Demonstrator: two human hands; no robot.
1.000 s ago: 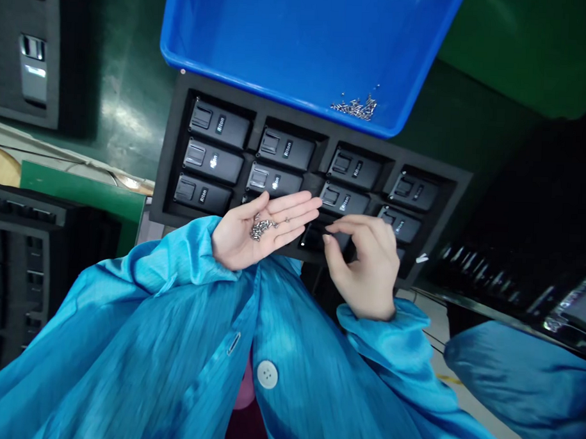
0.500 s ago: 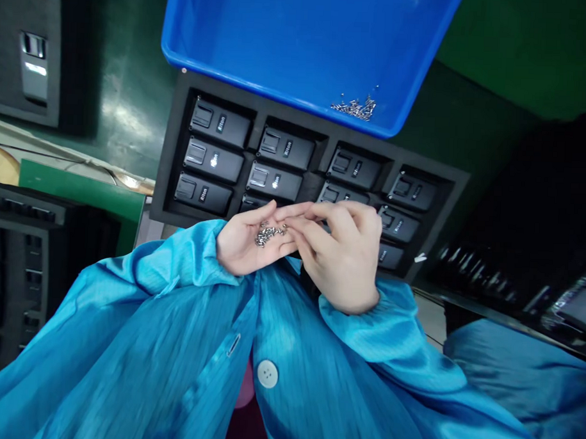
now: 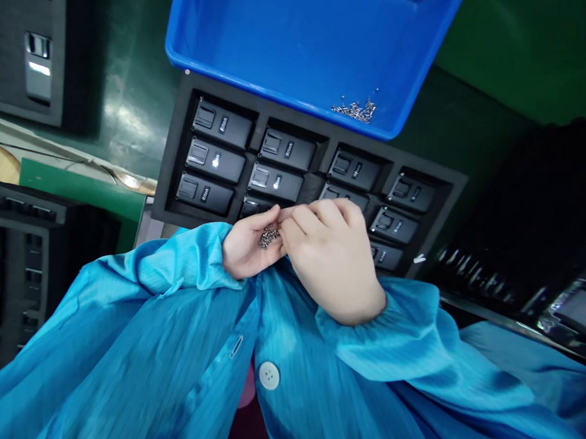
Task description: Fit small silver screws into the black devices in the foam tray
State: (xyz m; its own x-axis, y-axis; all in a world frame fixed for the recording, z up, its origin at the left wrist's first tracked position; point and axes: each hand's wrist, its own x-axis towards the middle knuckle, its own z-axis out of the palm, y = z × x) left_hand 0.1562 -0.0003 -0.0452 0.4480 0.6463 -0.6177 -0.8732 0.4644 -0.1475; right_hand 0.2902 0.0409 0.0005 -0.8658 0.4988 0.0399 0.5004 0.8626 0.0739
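My left hand [image 3: 248, 247] is cupped, palm up, and holds a small pile of metal screws [image 3: 268, 237]. Over its fingers lies my right hand [image 3: 330, 253], bent inward, with its fingertips down in the left palm beside the screws. What the right fingers pinch, if anything, is hidden behind the back of that hand. Just beyond both hands is a black foam tray [image 3: 173, 158] with several black cases marked "Riton", such as this case [image 3: 288, 149], set in its pockets. My hands cover part of its near rows.
A blue bin [image 3: 280, 40] rests against the foam tray's far edge, with more loose screws [image 3: 357, 110] in its near right corner. Another foam tray [image 3: 58, 57] lies at far left, and a dark tray [image 3: 46, 262] at lower left. Blue fabric [image 3: 523, 355] shows at right.
My right hand has moved left and further over my left palm, covering more of the left fingers and some of the screws. My left hand has curled a little more.
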